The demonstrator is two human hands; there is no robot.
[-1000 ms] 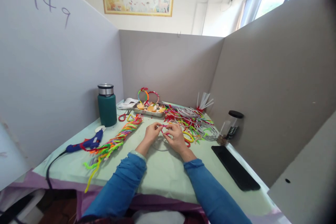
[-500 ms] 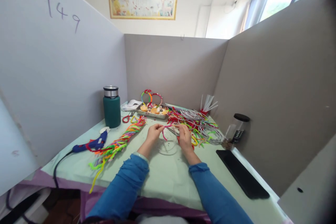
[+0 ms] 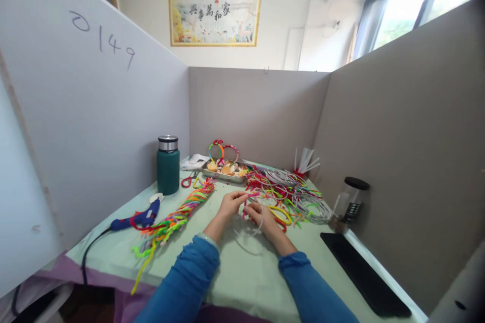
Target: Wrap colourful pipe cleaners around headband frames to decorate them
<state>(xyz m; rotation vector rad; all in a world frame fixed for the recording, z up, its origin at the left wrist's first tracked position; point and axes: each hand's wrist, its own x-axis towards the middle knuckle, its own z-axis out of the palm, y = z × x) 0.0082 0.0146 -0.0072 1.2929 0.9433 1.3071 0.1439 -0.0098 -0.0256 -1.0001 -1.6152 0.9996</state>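
Observation:
My left hand (image 3: pixel 232 208) is closed in a pinch on a pink pipe cleaner (image 3: pixel 254 194), at the top of a thin whitish hoop (image 3: pixel 261 219). One end of the pipe cleaner hangs down below the left fingertips. Close beside it, my right hand (image 3: pixel 262 216) has its fingers curled around that hanging end. The hoop drops below both hands, over the table, and is partly hidden by the right hand. Just right of the right hand lie scissors with yellow and red handles (image 3: pixel 281 216); their blades are mostly covered.
A twisted bundle of colourful pipe cleaners (image 3: pixel 185 207) and a blue glue gun (image 3: pixel 138 218) lie left. Behind stand a green bottle (image 3: pixel 167 169) and a metal tray (image 3: pixel 231 178) of shells. Grey hoops (image 3: pixel 282 177), a lidded jar (image 3: pixel 352 199) and a black slab (image 3: pixel 364 272) are right.
My right hand has moved from the far side of the pink pipe cleaner down and inward to its hanging end. The left hand keeps its pinch. The camera view has tilted slightly up.

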